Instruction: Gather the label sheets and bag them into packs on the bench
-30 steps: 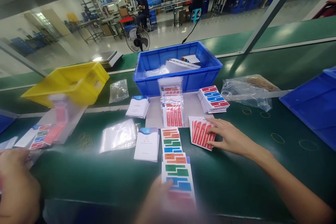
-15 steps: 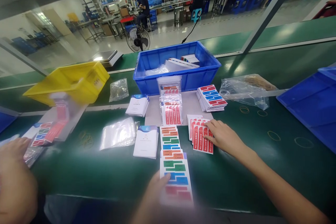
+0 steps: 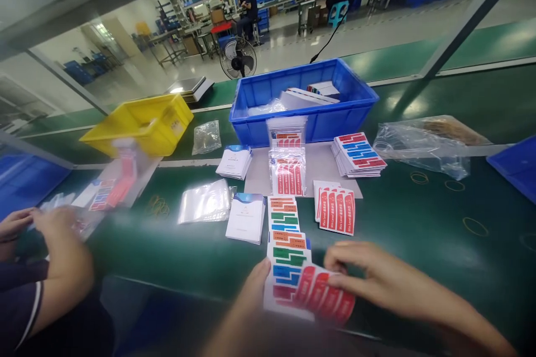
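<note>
At the bottom centre of the frame, the left hand (image 3: 251, 298) pinches the near edge of a white sheet of green, blue, orange and red stickers (image 3: 288, 270), its grip clenched on the sheet's left margin, while the right hand (image 3: 377, 279) lays a red-and-white sticker sheet (image 3: 324, 295) over its lower right corner, fingers pressed on the red sheet's top edge. Both sheets sit at the near lip of the green worktop (image 3: 419, 234), partly overhanging it. Doing this well seems to call for squaring the red sheet's edges to the sheet beneath, holding both flat so neither slides off. A co-worker's hands (image 3: 50, 234) work at lower left; a stack of red sticker sheets (image 3: 337, 209) lies just above.
</note>
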`<state>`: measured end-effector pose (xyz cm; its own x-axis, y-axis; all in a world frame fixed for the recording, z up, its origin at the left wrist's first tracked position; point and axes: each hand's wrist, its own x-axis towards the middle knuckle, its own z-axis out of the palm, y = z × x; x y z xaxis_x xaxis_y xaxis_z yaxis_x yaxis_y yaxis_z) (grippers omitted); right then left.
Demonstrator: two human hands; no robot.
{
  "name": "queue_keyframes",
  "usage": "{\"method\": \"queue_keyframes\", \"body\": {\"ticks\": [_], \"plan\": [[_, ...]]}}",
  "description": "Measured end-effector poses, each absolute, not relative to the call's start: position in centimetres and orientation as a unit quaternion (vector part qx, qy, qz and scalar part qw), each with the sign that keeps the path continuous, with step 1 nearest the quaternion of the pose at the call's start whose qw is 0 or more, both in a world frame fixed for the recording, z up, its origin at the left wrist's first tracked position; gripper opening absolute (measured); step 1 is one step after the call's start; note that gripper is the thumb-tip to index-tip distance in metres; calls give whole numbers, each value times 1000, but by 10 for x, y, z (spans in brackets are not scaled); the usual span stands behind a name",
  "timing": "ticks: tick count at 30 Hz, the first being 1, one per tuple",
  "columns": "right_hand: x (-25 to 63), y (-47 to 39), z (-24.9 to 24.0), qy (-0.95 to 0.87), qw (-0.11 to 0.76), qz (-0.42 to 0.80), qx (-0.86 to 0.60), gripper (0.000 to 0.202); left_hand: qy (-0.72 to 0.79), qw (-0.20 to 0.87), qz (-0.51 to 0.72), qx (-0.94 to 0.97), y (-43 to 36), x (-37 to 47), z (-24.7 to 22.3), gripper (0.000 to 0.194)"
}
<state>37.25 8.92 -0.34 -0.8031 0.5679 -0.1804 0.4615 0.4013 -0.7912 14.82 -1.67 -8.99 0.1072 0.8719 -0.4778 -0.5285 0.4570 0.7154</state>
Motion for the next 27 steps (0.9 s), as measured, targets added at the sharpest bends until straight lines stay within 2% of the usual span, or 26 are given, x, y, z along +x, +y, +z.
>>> {"method": "queue_keyframes", "body": {"ticks": [2, 5, 8, 9, 11, 13, 15, 18, 21, 23, 27], "plan": [[352, 78, -17, -860, 76, 398, -309, 24, 436, 725, 475, 240, -16, 150, -88, 64], [333, 70, -43, -874, 151, 304, -348, 22, 445, 713, 424, 337, -13, 146, -79, 52], [334, 64, -65, -853, 250, 253, -382, 11, 493, 643, 391, 437, -8, 139, -59, 32], [337, 62, -71, -842, 278, 254, -387, 13, 508, 607, 371, 486, -7, 137, -50, 28], [346, 57, -82, -821, 302, 288, -389, 35, 526, 524, 302, 598, -4, 137, -34, 29], [353, 53, -93, -802, 284, 356, -386, 47, 522, 450, 222, 689, -2, 139, -24, 36], [356, 49, -104, -772, 256, 431, -390, 46, 502, 410, 187, 738, 0, 140, -23, 37], [353, 44, -118, -718, 236, 521, -397, 33, 506, 373, 231, 743, 9, 127, -31, 36], [347, 40, -121, -686, 227, 575, -384, 25, 678, 223, 259, 651, 28, 91, -45, 21], [346, 39, -121, -673, 245, 589, -375, 25, 786, 112, 215, 568, 45, 61, -56, 23], [354, 42, -127, -661, 315, 583, -352, 22, 845, 58, 158, 508, 78, 16, -81, 23]]}}
